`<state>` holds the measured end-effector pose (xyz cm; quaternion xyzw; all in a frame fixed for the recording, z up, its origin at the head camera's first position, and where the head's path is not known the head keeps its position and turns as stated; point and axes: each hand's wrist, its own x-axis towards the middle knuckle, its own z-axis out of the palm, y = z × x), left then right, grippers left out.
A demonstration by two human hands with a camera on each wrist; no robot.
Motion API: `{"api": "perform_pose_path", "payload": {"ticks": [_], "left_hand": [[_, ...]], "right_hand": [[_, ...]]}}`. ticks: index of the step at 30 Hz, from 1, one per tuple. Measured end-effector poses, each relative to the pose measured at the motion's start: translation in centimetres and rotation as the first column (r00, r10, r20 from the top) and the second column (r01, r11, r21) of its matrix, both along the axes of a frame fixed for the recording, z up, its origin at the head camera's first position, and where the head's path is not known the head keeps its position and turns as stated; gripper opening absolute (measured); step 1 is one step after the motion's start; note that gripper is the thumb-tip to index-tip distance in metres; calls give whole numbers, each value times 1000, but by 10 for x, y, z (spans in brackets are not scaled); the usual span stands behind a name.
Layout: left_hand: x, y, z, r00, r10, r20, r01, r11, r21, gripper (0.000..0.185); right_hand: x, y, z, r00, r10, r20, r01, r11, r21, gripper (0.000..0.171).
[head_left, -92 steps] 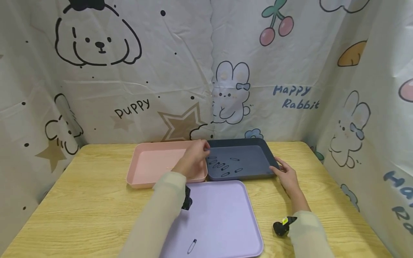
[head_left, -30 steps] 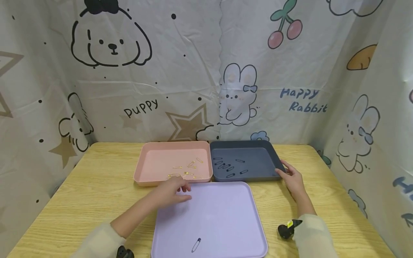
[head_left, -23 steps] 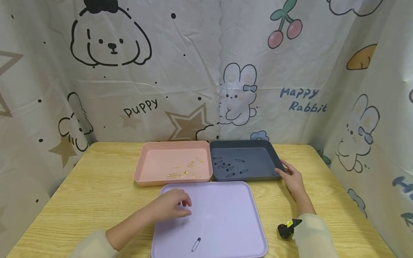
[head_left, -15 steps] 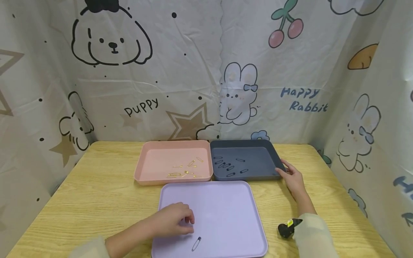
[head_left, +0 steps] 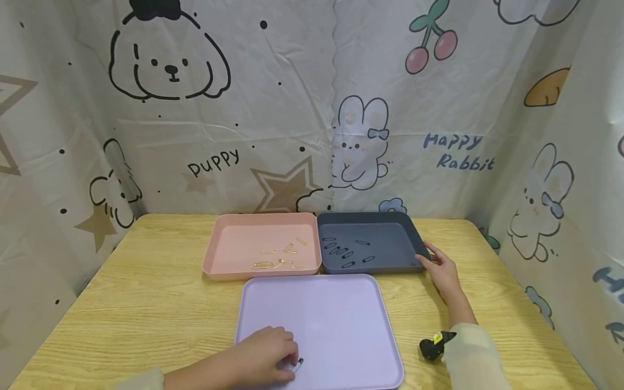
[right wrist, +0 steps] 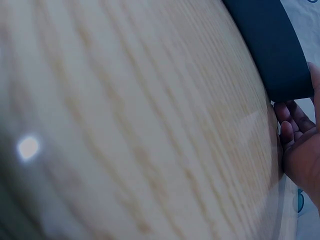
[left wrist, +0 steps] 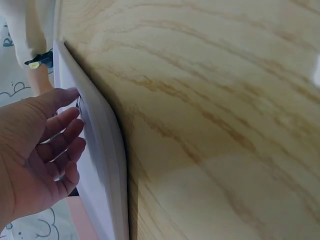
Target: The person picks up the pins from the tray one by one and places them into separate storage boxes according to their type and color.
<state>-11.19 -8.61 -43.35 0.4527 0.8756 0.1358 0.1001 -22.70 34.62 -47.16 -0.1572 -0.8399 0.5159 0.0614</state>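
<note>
Low in the frame, the left hand [head_left: 265,355] pinches a safety pin [head_left: 299,364] lying on the lilac tray [head_left: 341,314]; the pick-up seems under way, with a lift next. At right, the right hand [head_left: 441,271] rests spread against the dark tray [head_left: 390,227].

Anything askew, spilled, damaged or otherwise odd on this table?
Nothing stands out. The pink tray holds gold pins, the dark tray dark ones, both flat and side by side. The left hand touches the lone safety pin on the lilac tray.
</note>
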Motion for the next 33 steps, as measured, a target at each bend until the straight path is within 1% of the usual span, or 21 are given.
{"api": "perform_pose_path", "payload": {"ticks": [7, 9, 12, 14, 19, 21, 25, 27, 30, 33], "left_hand": [[0, -1, 1, 998, 58, -39, -59, 998, -31, 6], [1, -1, 1, 996, 63, -60, -64, 998, -25, 6], [2, 0, 2, 995, 76, -63, -77, 997, -15, 9], [2, 0, 3, 995, 88, -46, -89, 996, -11, 11], [2, 1, 4, 993, 116, 29, -116, 993, -6, 12], [2, 1, 3, 993, 113, 37, -113, 994, 1, 12], [2, 0, 0, 995, 98, 15, -98, 995, 3, 13], [1, 1, -1, 996, 93, 17, -93, 996, 0, 12], [-3, 3, 0, 996, 87, 13, -87, 996, -3, 11], [-10, 6, 5, 997, 83, -3, -83, 997, 4, 9]], "right_hand": [[0, 1, -1, 1000, 4, 1, -4, 1000, 1, 65], [0, 1, -1, 1000, 3, 2, -3, 1000, 5, 65], [-1, 1, -1, 1000, -2, 0, 2, 1000, 5, 65], [-1, 1, -1, 1000, 0, 1, 0, 1000, 5, 65], [0, 1, 0, 1000, 5, 1, -5, 1000, 0, 65], [0, 1, -1, 1000, 5, 0, -5, 1000, -3, 65], [0, 1, -1, 1000, 3, -1, -3, 1000, -7, 65], [0, 0, -1, 1000, -1, -1, 1, 1000, -8, 65], [1, 0, 0, 1000, -6, -2, 6, 1000, -6, 64], [1, -1, 0, 1000, -8, 0, 8, 1000, -2, 64]]}}
